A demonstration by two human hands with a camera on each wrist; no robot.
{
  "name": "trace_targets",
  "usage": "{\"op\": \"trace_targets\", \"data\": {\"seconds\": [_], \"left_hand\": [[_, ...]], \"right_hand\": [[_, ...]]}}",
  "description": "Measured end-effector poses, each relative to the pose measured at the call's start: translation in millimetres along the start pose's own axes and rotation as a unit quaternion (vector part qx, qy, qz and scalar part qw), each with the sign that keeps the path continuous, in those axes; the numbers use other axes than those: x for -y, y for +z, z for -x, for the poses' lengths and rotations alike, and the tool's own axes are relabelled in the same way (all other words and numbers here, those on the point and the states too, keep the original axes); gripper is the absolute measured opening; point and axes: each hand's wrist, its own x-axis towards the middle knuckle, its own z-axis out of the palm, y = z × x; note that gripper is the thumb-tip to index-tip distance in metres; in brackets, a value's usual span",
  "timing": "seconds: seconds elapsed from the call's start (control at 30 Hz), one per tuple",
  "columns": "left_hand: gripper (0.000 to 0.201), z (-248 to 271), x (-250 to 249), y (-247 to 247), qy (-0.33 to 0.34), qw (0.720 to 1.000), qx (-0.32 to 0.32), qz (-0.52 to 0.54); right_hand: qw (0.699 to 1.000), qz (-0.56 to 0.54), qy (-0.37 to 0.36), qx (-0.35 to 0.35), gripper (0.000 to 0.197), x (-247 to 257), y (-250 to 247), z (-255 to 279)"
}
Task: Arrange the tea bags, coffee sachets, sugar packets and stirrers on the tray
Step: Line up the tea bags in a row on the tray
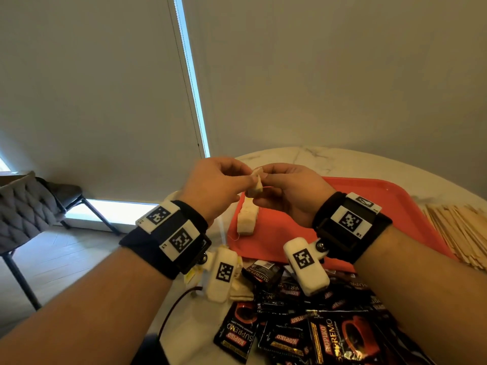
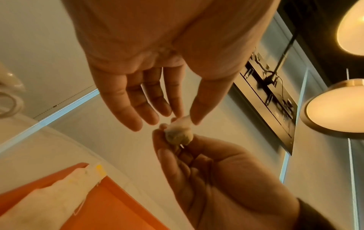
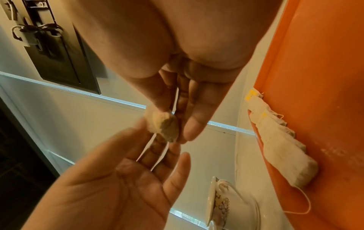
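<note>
Both hands are raised together over the near left corner of the red tray [image 1: 369, 201]. Between them is one small tea bag [image 1: 257, 181]. My left hand [image 1: 245, 180] pinches its upper corner with thumb and forefinger [image 2: 186, 118]. My right hand [image 1: 266, 178] pinches the bag's body [image 3: 164, 126] between thumb and fingers, and its thread trails across the left fingers. A row of tea bags [image 1: 246, 219] lies along the tray's left edge [image 3: 279, 144]. Black coffee sachets [image 1: 303, 325] are heaped on the table in front of the tray. Wooden stirrers [image 1: 461, 233] lie to its right.
The white marble table [image 1: 316, 159] carries everything. A patterned cup on a saucer [image 3: 222, 202] stands left of the tray. More loose tea bags [image 1: 238, 287] and a dark red cable [image 1: 179, 304] lie under my left wrist. A grey chair [image 1: 26, 206] stands at far left.
</note>
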Motion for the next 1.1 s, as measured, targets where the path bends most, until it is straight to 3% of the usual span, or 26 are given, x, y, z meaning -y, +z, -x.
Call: {"op": "trace_targets", "data": {"seconds": [0.27,0.4,0.6,0.8,0.93,1.1], "left_hand": [[0.004,-15,-7,-10,0.035,0.992,0.002,-0.121],[0.003,-23,-10,-16,0.038,0.987,0.030,-0.151],[0.007,-33,-8,-22,-0.058,0.994,0.064,-0.066],[0.030,-38,0,-23,-0.207,0.976,0.071,0.020],[0.045,-37,2,-22,-0.260,0.959,0.113,0.001],[0.055,-40,5,-18,-0.292,0.945,0.143,-0.032]], "right_hand": [[0.997,0.074,0.009,-0.030,0.025,1,-5,-4],[0.991,0.131,-0.003,-0.035,0.012,3,-2,-5],[0.978,0.200,0.015,-0.056,0.005,3,7,-9],[0.961,0.220,0.158,-0.057,0.015,-18,14,-8],[0.934,0.276,0.214,-0.070,0.013,-32,16,-11],[0.929,0.240,0.274,-0.059,0.007,-37,22,-18]]}}
